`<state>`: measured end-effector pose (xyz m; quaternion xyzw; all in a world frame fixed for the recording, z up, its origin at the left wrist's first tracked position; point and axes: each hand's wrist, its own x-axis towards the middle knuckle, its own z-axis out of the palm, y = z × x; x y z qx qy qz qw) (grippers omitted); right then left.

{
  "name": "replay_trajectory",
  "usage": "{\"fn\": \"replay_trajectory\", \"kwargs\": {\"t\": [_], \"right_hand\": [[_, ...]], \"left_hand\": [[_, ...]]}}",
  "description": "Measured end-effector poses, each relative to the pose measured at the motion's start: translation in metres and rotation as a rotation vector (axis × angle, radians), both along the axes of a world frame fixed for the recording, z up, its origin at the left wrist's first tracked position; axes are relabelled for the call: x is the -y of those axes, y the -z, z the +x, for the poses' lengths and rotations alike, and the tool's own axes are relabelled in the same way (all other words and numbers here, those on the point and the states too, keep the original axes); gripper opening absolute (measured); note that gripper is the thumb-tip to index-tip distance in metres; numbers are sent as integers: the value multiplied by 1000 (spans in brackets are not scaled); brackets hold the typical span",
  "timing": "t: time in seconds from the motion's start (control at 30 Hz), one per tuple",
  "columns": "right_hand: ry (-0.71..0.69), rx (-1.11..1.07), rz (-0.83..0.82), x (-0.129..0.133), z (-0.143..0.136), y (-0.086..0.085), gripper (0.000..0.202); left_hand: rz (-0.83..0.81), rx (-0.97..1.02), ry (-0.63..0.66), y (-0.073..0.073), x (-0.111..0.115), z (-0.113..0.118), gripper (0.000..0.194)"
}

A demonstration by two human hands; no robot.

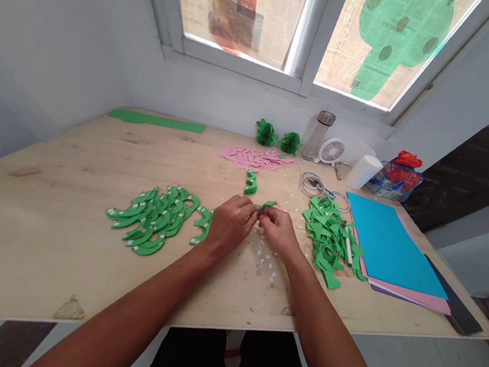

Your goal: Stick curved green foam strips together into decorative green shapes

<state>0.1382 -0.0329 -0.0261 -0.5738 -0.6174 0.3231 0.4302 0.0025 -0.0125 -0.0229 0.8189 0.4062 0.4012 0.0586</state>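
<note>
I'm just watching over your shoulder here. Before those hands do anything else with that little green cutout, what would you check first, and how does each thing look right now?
1. green cutout pinched between left hand and right hand: ok, both hold it above the table.
2. Sticky side or backing on the piece: cannot tell, too small.
3. pile of curved green pieces near the left hand: ok, spread flat, apart from the hands.
4. heap of green scraps by the right hand: ok, but a white pen lies in it.
5. white paper bits under the hands: not ok, scattered across the work spot.
6. coloured sheets: ok, stacked at the right.
</note>
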Motion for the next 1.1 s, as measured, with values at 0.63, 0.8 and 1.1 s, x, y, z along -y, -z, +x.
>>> {"fn": "replay_trajectory", "kwargs": {"t": [0.63,0.8,1.1], "right_hand": [[40,-379,-16,7,-6,-23,19],[17,-488,-48,8,-6,-24,17],[106,-183,54,8,-4,-14,18]], "left_hand": [[-1098,1032,356,-18,-8,-9,18],[-1189,1048,441,-16,-9,-9,18],[-1112,1076,315,-18,-7,-7,19]]}}
